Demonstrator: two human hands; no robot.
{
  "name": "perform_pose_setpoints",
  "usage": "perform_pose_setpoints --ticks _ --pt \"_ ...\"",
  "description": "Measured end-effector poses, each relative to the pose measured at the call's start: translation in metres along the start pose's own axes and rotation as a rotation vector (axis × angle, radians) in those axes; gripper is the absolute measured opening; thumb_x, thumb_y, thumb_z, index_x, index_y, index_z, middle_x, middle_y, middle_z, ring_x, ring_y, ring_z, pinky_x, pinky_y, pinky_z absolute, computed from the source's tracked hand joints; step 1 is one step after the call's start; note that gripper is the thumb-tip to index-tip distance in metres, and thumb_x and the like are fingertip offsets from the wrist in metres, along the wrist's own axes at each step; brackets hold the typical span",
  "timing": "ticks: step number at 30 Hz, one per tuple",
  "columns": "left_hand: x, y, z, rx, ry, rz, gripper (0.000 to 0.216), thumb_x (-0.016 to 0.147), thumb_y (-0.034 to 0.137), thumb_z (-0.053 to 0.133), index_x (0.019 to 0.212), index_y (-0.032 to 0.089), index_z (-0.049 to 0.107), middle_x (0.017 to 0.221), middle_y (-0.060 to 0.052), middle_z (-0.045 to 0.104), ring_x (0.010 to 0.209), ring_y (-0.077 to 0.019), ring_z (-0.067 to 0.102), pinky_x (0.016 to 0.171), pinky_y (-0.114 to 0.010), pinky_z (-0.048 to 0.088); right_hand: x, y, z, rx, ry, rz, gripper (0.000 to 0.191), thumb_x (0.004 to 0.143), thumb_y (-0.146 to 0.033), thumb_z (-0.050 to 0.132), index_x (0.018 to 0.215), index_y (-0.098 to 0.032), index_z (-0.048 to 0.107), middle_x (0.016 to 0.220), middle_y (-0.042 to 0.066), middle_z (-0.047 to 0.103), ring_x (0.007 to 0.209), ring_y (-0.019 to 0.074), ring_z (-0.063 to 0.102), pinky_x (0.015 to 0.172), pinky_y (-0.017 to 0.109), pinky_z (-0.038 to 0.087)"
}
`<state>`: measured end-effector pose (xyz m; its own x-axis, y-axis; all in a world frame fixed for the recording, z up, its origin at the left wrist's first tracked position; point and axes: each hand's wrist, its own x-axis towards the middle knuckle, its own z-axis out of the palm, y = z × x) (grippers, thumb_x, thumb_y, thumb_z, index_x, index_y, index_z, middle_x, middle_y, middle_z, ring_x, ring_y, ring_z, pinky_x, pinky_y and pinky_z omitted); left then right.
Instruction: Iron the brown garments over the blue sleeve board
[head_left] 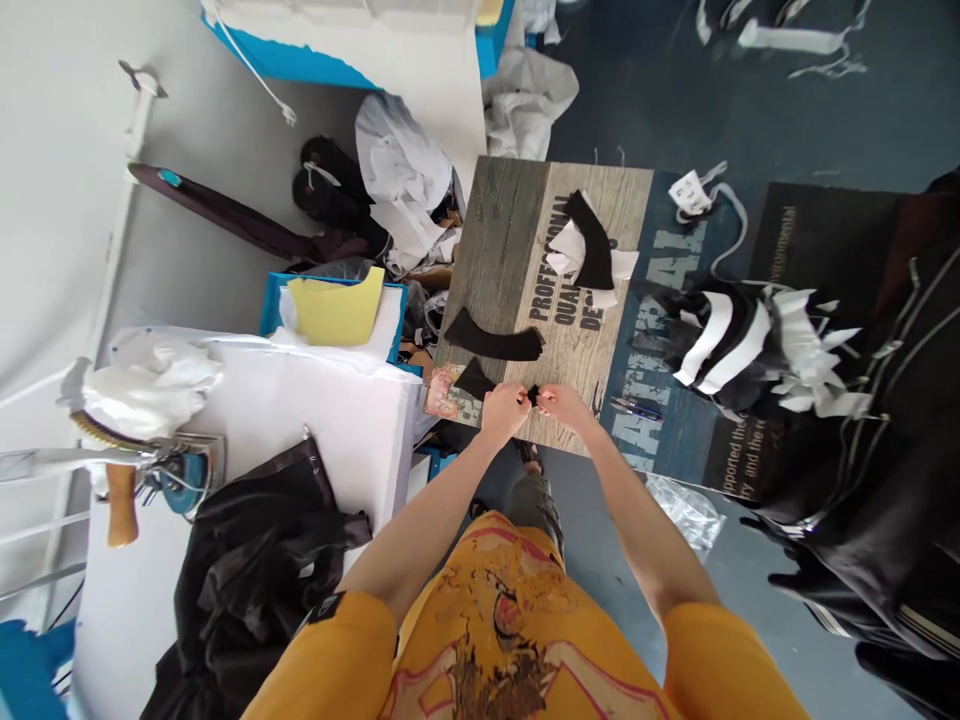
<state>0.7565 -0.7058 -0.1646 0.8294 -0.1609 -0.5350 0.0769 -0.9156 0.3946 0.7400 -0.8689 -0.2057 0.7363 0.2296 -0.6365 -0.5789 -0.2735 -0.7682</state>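
Along the near edge of the printed tabletop (502, 230), just below the centre of my view, I have the left hand (504, 412) and right hand (564, 405) side by side, fingertips drawn close together, each pinching a small black cloth (533, 395) held between them. I judge this as close fingertip handling; the next move calls for an even, light pinch on both sides. Taking the hands as hub, a black flap (472, 380) lies at ten o'clock, perhaps the same piece; I cannot tell. Beyond it, at eleven, rests a curved black piece (495, 338). Farther off, at four, a clear plastic bag (686, 515) lies on the floor, contents unreadable. Farthest, at ten, a blue box (400, 325) bears white material and a yellow sheet (341, 310); its depths are hidden.
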Motion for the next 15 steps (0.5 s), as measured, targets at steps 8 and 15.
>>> perform_pose_setpoints --ticks 8,15 --pt "-0.005 -0.016 -0.012 -0.142 -0.004 0.004 0.025 0.097 0.021 0.055 0.104 0.023 0.079 0.107 -0.005 0.079 0.106 -0.0218 0.070 0.092 -0.029 0.053 -0.009 -0.003 0.003 0.031 0.021 0.014 0.028 0.088 -0.044 0.058 0.075 -0.019 0.060 0.073 0.005 0.067 0.076 0.0182 0.067 0.070 0.027 0.053" --pt "-0.012 -0.029 -0.012 -0.216 0.031 0.012 0.024 0.097 0.022 0.056 0.104 0.023 0.080 0.107 -0.005 0.079 0.106 -0.0209 0.069 0.095 -0.031 0.054 -0.016 -0.015 0.007 -0.004 0.053 0.007 0.042 0.095 -0.059 0.050 0.090 -0.020 0.063 0.082 0.007 0.066 0.077 0.0184 0.065 0.068 0.028 0.055"
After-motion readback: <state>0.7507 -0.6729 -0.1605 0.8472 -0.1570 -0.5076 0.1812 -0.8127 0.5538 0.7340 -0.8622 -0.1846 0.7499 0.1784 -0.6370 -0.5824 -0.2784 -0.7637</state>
